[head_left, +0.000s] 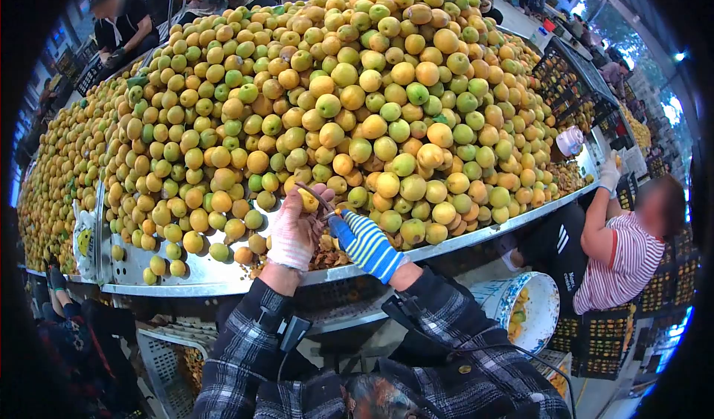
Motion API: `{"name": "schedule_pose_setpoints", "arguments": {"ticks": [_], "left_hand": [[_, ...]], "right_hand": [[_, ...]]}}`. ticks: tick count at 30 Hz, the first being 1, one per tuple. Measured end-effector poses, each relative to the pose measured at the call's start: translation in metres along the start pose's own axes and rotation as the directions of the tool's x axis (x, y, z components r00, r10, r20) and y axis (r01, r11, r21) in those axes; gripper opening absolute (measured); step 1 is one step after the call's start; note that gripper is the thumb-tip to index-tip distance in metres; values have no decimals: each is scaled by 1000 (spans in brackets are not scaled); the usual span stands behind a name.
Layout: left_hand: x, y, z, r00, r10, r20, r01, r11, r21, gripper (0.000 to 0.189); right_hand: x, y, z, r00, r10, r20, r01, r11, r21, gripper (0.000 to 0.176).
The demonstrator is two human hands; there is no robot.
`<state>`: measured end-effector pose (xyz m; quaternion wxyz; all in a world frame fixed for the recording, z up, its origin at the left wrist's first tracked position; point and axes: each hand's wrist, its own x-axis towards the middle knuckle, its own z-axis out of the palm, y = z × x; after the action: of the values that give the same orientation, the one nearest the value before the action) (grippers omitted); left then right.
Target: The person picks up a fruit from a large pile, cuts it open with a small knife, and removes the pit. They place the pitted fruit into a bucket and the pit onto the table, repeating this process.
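My left hand (292,233), in a pale pink-and-white glove with bare fingertips, holds a yellow-orange fruit (306,201) at the table's front edge. My right hand (366,245), in a blue glove with yellow and white stripes, is closed on a small tool (325,205) that touches or lies close to the fruit. The tool is partly hidden by the fingers, so its shape is hard to make out. Behind both hands rises a large pile of yellow, orange and green fruit (357,114). Brownish scraps (327,257) lie beneath the hands.
The metal table's edge (201,289) runs across in front of me. A blue-stained white bucket (541,311) with fruit stands below at the right, near a seated person in a striped shirt (621,266). A crate (160,359) is low at the left. More people sit beyond the pile.
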<state>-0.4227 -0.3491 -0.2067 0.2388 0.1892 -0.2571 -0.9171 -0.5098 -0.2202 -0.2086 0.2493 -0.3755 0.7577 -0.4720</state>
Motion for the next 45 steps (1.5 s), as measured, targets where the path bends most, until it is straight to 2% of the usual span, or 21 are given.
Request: {"name": "schedule_pose_setpoints", "arguments": {"ticks": [7, 9, 13, 17, 19, 20, 22, 24, 27, 29, 31, 33, 34, 36, 37, 39, 41, 42, 43, 44, 45], "left_hand": [[-3, 4, 7, 1000, 0, 15, 0, 1000, -12, 47], [-5, 5, 8, 1000, 3, -8, -3, 1000, 12, 45], [0, 4, 0, 999, 31, 24, -32, 998, 57, 46], [-3, 4, 3, 986, 136, 93, -160, 926, 343, 61], [-5, 4, 7, 912, 310, 268, -407, 753, 516, 63], [-3, 1, 3, 912, 308, 270, -408, 753, 517, 63], [6, -6, -13, 968, 194, 162, -233, 934, 271, 52], [8, -10, -21, 996, -56, 75, 59, 997, -40, 49], [-15, 3, 28, 985, -86, 150, 65, 989, 136, 53], [-14, 6, 22, 984, -118, 136, 97, 984, 150, 52], [-11, 10, 17, 989, -55, 138, 10, 952, 307, 56], [-9, 19, 18, 987, -30, 155, -19, 952, 304, 43], [-8, 26, 16, 986, 38, 160, -121, 825, 552, 40], [-5, 31, 16, 952, 175, 252, -300, 356, 885, 40], [-3, 27, 11, 952, 182, 247, -297, 338, 893, 44], [-3, 16, 9, 962, 202, 185, -273, 648, 711, 45], [-6, 2, 7, 987, 105, 122, -140, 932, 335, 45], [-4, -6, -1, 982, 66, 179, -108, 966, 235, 48], [-19, 0, 10, 990, -93, 107, 75, 984, 160, 52], [-10, -3, 6, 983, -179, 38, 170, 971, 171, 52], [-10, -1, 1, 969, -211, 126, 173, 950, 259, 49]], "right_hand": [[-5, -7, 2, 993, -105, -52, 89, 966, -242, 39], [-7, -11, 2, 987, -151, -61, 111, 898, -425, 40], [-7, -17, 7, 992, -116, -39, 79, 850, -520, 38], [-6, -18, 7, 995, -87, -41, 56, 872, -487, 38], [-8, -19, 5, 994, -98, -52, 62, 881, -469, 39], [-8, -19, 3, 992, -113, -59, 76, 895, -440, 39], [-4, -21, -2, 988, -116, -102, 65, 912, -405, 39], [-3, -20, -5, 984, -127, -125, 65, 909, -412, 39], [-2, -20, -7, 981, -148, -126, 77, 890, -449, 36], [-4, -26, -9, 992, -93, -87, 48, 903, -426, 37], [-4, -22, -7, 986, -136, -101, 82, 904, -420, 36], [-3, -23, -8, 975, -188, -118, 124, 901, -415, 35], [-5, -26, -11, 985, -151, -79, 104, 899, -426, 33], [-4, -25, -13, 988, -147, -53, 108, 885, -452, 30], [-3, -25, -12, 992, -112, -52, 76, 890, -450, 29], [-3, -24, -12, 996, -77, -39, 52, 895, -444, 34], [-3, -33, -14, 998, -6, -62, -21, 903, -428, 33], [-3, -34, -15, 1000, -19, -15, 11, 913, -408, 31], [-4, -32, -17, 999, -29, 15, 32, 920, -391, 29], [-2, -28, -13, 998, -46, 49, 62, 920, -386, 26], [0, -20, -9, 998, -48, 46, 62, 913, -402, 24]]}}
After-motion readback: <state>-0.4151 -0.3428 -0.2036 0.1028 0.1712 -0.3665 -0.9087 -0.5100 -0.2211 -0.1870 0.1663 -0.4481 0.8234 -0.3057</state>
